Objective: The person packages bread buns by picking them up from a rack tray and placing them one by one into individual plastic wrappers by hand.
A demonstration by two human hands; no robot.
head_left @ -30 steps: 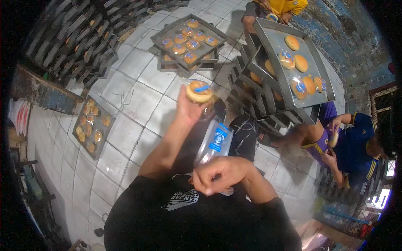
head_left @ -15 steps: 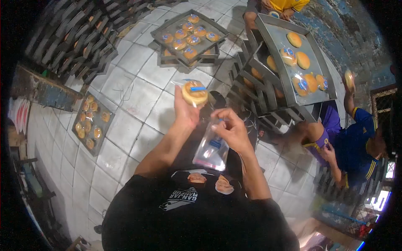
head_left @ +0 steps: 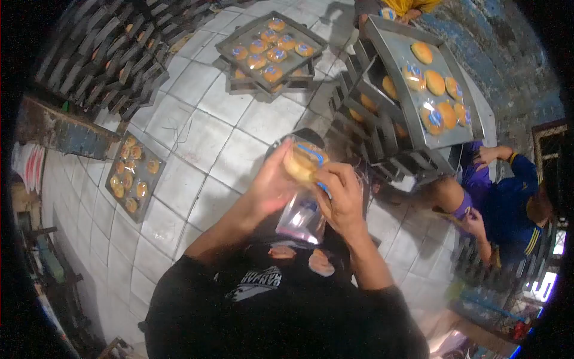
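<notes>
My left hand (head_left: 272, 179) is closed around a round golden bun (head_left: 301, 166) in a clear plastic bag with blue print on it. Against the bun's right edge are the bent fingers of my right hand (head_left: 341, 197), pinched together. What they grip is hidden, though a bit of blue shows beneath them. Below both hands, a stack of clear plastic bags (head_left: 299, 220) with blue print lies at my lap.
Bagged buns fill a metal tray (head_left: 246, 40) on stacked trays ahead and another tray (head_left: 146, 190) on the tiled floor at left. A tall tray stack (head_left: 412, 140) stands at right, bearing bagged and bare buns. A person in blue (head_left: 505, 200) sits beyond it; another person's hand shows at top.
My left hand has brought the bun down and right, closer to my body. My right hand has moved from the top of the bag stack to the bun's edge.
</notes>
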